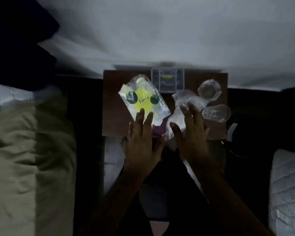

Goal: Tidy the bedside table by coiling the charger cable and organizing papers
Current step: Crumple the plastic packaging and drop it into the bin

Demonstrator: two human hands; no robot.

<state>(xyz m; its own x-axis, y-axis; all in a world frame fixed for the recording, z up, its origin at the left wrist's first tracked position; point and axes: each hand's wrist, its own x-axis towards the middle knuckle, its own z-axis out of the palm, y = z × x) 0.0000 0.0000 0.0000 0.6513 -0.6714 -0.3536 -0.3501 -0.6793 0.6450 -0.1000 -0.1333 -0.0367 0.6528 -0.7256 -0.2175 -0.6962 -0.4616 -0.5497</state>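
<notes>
We looked down in dim light. At the far left lay a dark pillow, and nearer, a bed with olive-grey bedding.

In the middle stood a small dark wooden bedside table against a pale wall. On its left half lay a white packet printed with a yellow-green circle and two dark green circles, tilted with its far end leaning left. Our left hand lay flat, fingers straight and spread a little, their tips resting on the near end of that packet; it gripped nothing. Under the packet's near edge showed a purplish paper, partly hidden.

At the far edge of the table, near its middle, sat a clear plastic box with a yellow-green mark inside.

Our right hand was spread wide, fingers straight, over crumpled clear plastic wrapping; whether it touched the wrapping we could not tell.

Right of that stood a clear glass toward the far side and a clear plastic lid or cup nearer. A dark cable trailed off the table's near right corner, blurred. At the far right was a white quilted surface.
</notes>
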